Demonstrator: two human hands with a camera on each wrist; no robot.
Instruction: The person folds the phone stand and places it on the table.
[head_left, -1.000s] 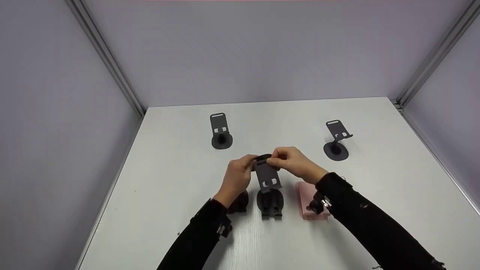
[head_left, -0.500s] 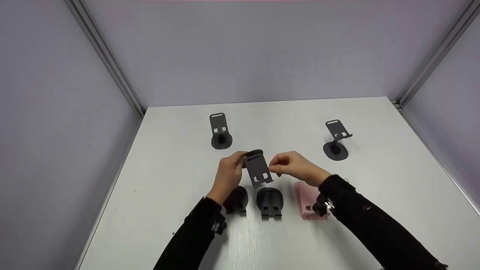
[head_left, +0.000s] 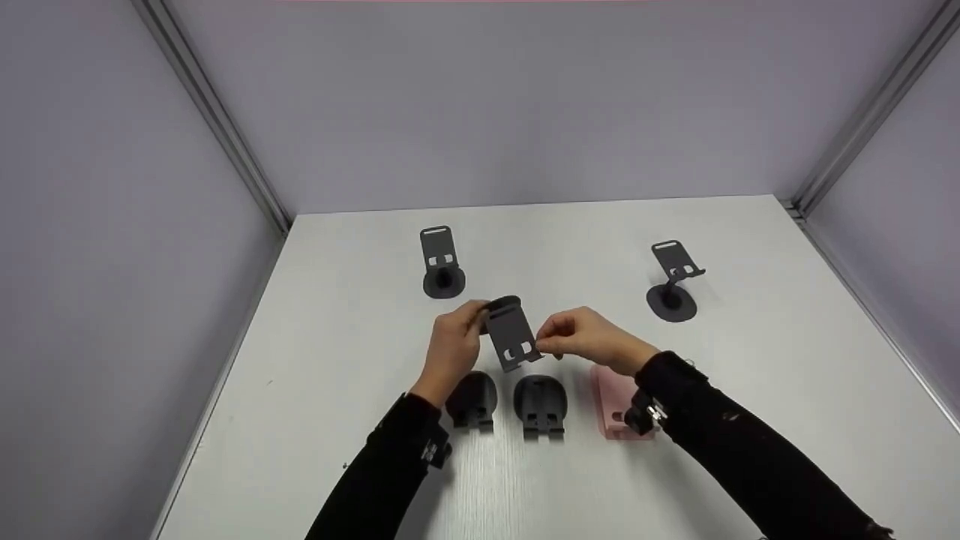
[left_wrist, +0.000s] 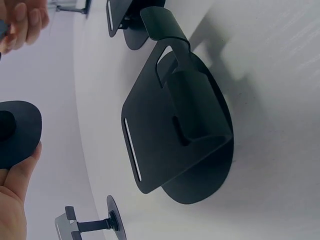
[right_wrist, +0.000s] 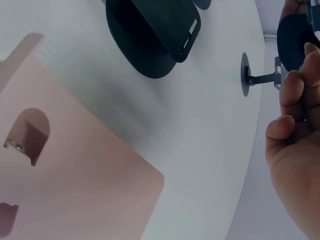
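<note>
- No readable writing on anything.
- Stand (head_left: 511, 334): black, round base, flat slotted plate; held above bench (head_left: 750, 375), over folded stands (head_left: 540, 405).
- Left hand (head_left: 454, 349) grips base; right hand (head_left: 585, 339) pinches plate's lower edge.

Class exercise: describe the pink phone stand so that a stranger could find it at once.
On the white table, look at the near row of three folded stands. The pink phone stand lies flat at its right end, under the right hand; its neighbours are black.
</note>
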